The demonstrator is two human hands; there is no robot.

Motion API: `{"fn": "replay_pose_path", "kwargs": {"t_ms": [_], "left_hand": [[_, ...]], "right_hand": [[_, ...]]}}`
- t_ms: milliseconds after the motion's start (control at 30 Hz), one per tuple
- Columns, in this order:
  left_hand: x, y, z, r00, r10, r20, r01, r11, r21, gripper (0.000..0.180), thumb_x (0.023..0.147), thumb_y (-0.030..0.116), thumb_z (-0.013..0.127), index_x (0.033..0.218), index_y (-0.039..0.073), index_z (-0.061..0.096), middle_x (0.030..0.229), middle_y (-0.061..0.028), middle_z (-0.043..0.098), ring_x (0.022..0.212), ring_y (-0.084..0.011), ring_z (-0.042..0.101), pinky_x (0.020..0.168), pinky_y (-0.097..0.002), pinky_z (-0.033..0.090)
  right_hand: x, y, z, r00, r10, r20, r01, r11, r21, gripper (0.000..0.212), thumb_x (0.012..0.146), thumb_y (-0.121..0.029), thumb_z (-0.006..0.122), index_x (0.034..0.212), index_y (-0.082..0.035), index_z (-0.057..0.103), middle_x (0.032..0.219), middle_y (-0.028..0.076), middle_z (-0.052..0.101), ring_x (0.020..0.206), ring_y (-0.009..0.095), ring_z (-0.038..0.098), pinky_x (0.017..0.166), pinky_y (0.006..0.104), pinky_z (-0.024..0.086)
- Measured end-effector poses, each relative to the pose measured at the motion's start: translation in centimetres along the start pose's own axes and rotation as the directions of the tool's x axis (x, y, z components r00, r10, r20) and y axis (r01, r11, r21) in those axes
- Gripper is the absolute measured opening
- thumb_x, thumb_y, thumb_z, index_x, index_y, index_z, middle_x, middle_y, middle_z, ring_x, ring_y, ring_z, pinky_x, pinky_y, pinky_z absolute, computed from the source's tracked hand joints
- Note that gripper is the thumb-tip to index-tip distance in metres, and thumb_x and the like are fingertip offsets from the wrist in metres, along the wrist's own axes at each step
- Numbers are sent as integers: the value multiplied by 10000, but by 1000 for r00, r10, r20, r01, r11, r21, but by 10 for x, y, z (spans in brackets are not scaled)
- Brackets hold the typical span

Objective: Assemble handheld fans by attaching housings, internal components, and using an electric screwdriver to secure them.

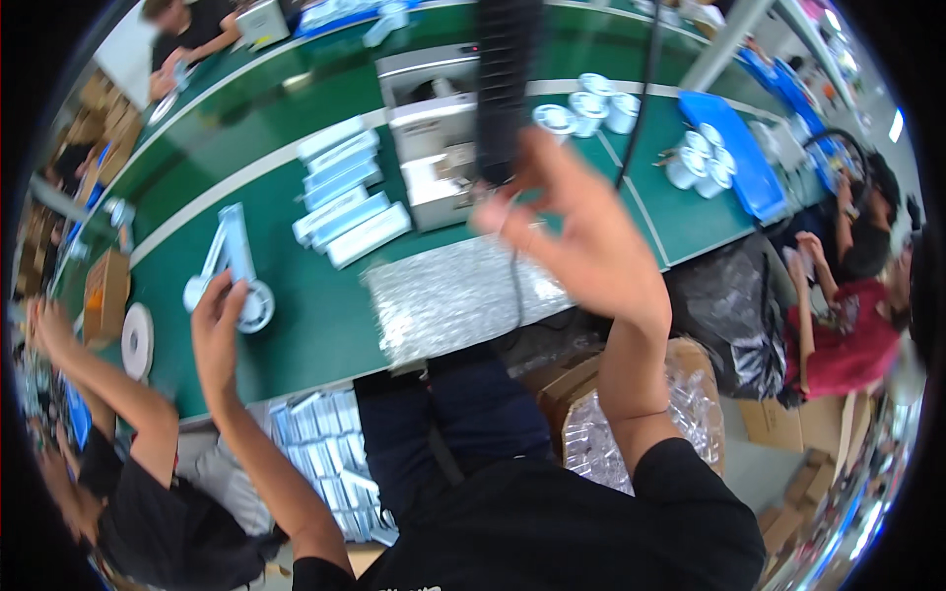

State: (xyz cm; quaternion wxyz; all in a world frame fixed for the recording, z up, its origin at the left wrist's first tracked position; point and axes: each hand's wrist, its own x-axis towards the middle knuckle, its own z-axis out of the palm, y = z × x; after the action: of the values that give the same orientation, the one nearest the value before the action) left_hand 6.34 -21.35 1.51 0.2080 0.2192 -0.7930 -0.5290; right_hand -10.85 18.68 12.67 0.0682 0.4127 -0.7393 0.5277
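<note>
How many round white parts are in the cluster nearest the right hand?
4 visible: left part, rear part, middle part, right part, all on the table; others may be hidden.

The bench (305, 340) is green and the sheet (443, 295) mid-dial glinting silver, with pale-blue-and-white boxes (345, 189) at ten o'clock, a pale-blue-and-white round-headed piece (236, 248) at nine, a blue tray (754, 172) at two, a crimson shirt (847, 340) at three and a black shirt (532, 527) at six.
</note>
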Motion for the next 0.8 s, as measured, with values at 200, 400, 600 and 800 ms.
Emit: {"fn": "replay_pose_path", "kwargs": {"t_ms": [200,400,600,800], "left_hand": [[14,-16,-37,999,37,-11,-37,999,27,456,1025,222,685,1394,-34,605,1094,-31,663,993,-83,597,915,-232,440],[46,-21,-23,750,608,-262,-231,612,757,433,1019,301,689,1371,57,630,1509,-201,492,1358,-316,508,1082,-426,432],[11,-2,-16,781,547,-300,-267,728,632,400,1027,271,673,1359,50,639,1456,-168,536,1331,-304,523,1116,-445,399],[-21,-8,-13,774,561,-294,-279,719,637,359,1038,200,649,1347,18,637,1429,-161,557,1323,-294,530,1119,-434,400]], "right_hand": [[-26,45,-111,639,-412,650,-124,779,615,508,966,-313,754,1259,79,618,1110,204,711,913,287,730,776,403,602],[-69,186,-233,628,30,-778,-460,820,-340,447,1040,-373,605,1174,46,680,1144,144,714,1032,229,676,907,335,526],[-85,296,-301,346,346,-872,-504,853,138,559,1041,-437,542,1229,75,666,1177,167,711,1072,242,660,954,336,491],[-55,319,-312,543,651,-531,-222,721,656,781,1032,-595,457,1453,61,506,1441,179,592,1300,307,600,1148,397,442]]}}
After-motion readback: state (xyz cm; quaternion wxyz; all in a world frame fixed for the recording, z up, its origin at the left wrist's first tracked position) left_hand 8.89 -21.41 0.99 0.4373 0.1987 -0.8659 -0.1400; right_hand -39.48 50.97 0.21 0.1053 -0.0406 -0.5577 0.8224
